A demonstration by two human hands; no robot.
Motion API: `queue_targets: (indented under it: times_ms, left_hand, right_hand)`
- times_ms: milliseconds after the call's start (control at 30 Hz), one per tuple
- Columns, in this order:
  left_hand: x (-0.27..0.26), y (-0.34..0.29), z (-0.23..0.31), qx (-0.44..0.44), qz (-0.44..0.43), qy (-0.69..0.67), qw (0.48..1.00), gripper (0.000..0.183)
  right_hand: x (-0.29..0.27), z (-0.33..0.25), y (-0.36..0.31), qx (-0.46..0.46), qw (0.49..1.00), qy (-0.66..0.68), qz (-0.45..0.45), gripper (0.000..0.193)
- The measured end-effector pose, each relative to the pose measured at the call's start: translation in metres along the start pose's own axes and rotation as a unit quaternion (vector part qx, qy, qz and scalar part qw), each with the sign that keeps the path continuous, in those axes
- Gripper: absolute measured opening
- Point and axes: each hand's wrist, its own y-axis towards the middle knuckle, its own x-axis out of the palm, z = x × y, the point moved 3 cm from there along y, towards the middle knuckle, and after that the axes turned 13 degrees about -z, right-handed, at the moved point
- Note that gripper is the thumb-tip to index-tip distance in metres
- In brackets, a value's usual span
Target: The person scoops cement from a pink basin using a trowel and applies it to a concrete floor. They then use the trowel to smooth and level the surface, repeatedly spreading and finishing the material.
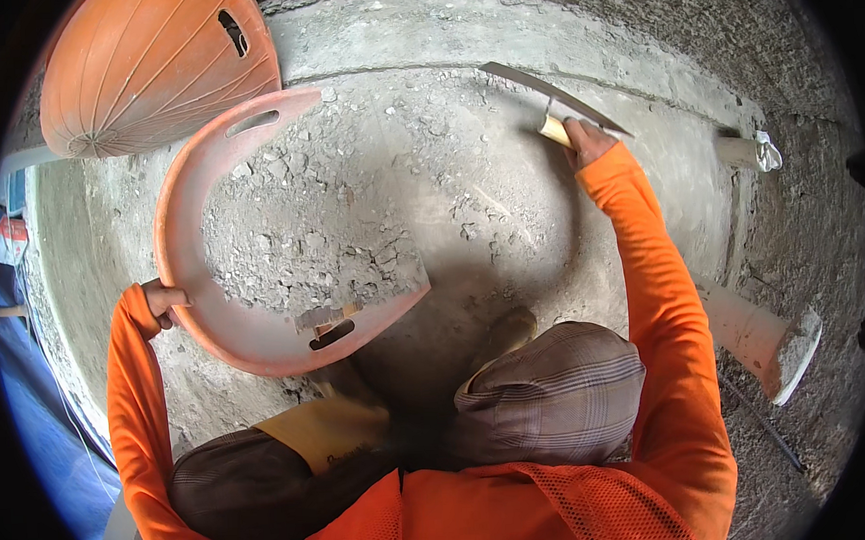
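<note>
Pinching orange pan [181,213] by the rim with left fingers [168,296]; wrapping scraper [560,98] handle with right fingers [575,138]. Probably heavy with rubble [305,227], semi-stiff; best lifted by 2 slots [333,334].

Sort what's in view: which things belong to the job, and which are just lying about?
In use:
Orange pan, rim held by left hand
Wooden-handled blade, in right hand
Loose rubble

Apparently just lying about:
Second orange pan
Blue sheet
Larger pipe
Dark rod

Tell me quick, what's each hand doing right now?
Left hand: closed on the rim of the orange scoop-shaped pan.
Right hand: closed, holding the pale-handled bladed tool.
</note>
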Motion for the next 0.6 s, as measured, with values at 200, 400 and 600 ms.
queue_targets:
  times_ms: [200, 400, 600]
  left_hand:
    - [0.0, -0.001, 0.002, -0.033, 0.014, 0.041, 0.998, 0.042]
    - [0.003, -0.003, 0.002, -0.009, 0.004, 0.007, 1.0, 0.043]
    - [0.001, -0.005, 0.004, -0.034, 0.014, 0.03, 0.999, 0.042]
  right_hand:
    - [0.026, 0.032, 0.097, -0.055, 0.994, -0.049, -0.076, 0.027]
    - [0.045, 0.02, 0.079, -0.085, 0.983, -0.031, -0.161, 0.03]
    - [0.03, 0.036, 0.07, -0.068, 0.978, -0.071, -0.183, 0.034]
